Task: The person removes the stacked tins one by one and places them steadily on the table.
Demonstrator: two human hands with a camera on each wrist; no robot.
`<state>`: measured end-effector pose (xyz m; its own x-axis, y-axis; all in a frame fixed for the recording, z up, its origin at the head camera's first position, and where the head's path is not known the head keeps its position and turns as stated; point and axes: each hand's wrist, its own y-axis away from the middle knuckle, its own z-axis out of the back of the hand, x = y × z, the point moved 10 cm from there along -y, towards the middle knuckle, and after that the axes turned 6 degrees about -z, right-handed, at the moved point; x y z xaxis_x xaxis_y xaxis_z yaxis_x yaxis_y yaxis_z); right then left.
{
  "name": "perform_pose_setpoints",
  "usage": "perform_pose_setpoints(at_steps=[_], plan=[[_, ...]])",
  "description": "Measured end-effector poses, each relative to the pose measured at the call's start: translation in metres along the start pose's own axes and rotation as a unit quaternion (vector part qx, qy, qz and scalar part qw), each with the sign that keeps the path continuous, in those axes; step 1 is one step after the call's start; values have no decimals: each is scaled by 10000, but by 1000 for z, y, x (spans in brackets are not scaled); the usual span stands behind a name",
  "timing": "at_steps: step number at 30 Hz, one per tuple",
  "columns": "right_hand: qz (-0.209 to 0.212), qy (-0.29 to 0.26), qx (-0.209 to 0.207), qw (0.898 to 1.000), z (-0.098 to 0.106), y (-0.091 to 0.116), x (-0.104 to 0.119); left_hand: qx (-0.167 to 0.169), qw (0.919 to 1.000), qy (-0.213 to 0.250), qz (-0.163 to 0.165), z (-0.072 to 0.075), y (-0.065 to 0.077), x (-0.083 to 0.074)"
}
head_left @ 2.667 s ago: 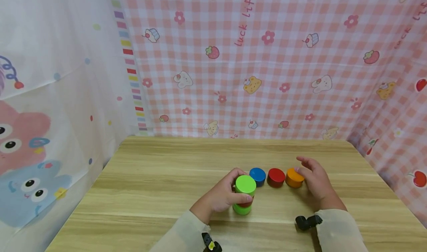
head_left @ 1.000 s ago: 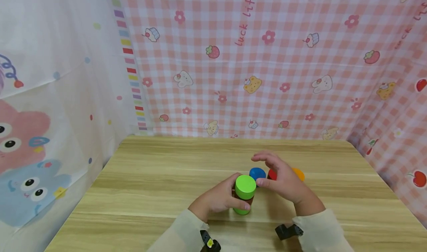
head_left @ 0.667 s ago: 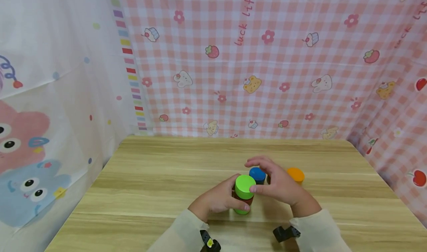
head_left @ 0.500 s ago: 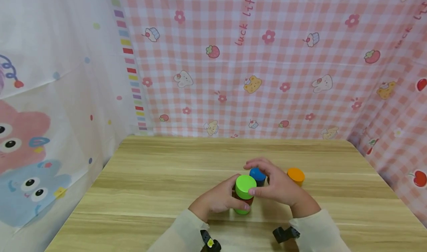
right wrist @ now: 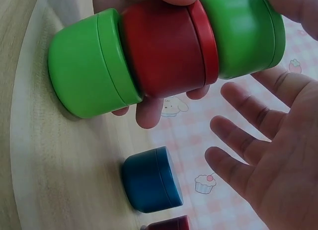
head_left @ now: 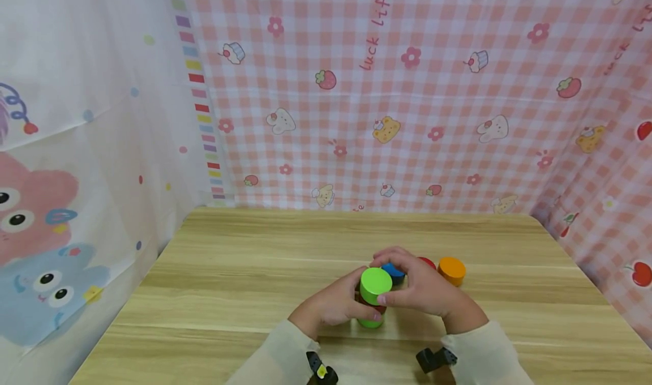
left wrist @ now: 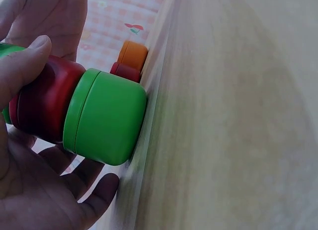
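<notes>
Three small round lidded canisters stand in an upright stack on the table: a green bottom canister (left wrist: 107, 118), a red middle canister (right wrist: 166, 48) and a green top canister (head_left: 376, 280). My left hand (head_left: 331, 303) grips the stack around the red canister, thumb on the near side. From the right, my right hand (head_left: 425, 286) pinches the green top canister between thumb and index finger; its other fingers spread free in the right wrist view. Behind the stack sits a blue canister (right wrist: 151, 180), partly covered by my right hand in the head view.
To the right of the blue canister, a second red canister (head_left: 427, 261) and an orange canister (head_left: 451, 270) stand in a row. The wooden table (head_left: 244, 272) ends at a pink checked cloth (head_left: 351, 147) behind, with a white printed cloth (head_left: 117, 147) on the left.
My right hand has come left from the orange canister to the stack, and its fingers have closed in on the green top canister. My left hand keeps its hold, nearly unmoved.
</notes>
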<state>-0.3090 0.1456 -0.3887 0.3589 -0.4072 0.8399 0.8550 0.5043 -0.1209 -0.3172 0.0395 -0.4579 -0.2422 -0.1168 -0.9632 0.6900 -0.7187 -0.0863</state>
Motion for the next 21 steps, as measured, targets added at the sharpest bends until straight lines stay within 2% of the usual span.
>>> perform_pose_setpoints(at_steps=[8, 21], plan=[[-201, 185, 22, 9996, -4, -1, -1, -8, 9999, -102, 9, 1, 0, 2], [-190, 185, -92, 9996, 2, 0, -3, -19, 9999, 14, 117, 0, 0, 3]])
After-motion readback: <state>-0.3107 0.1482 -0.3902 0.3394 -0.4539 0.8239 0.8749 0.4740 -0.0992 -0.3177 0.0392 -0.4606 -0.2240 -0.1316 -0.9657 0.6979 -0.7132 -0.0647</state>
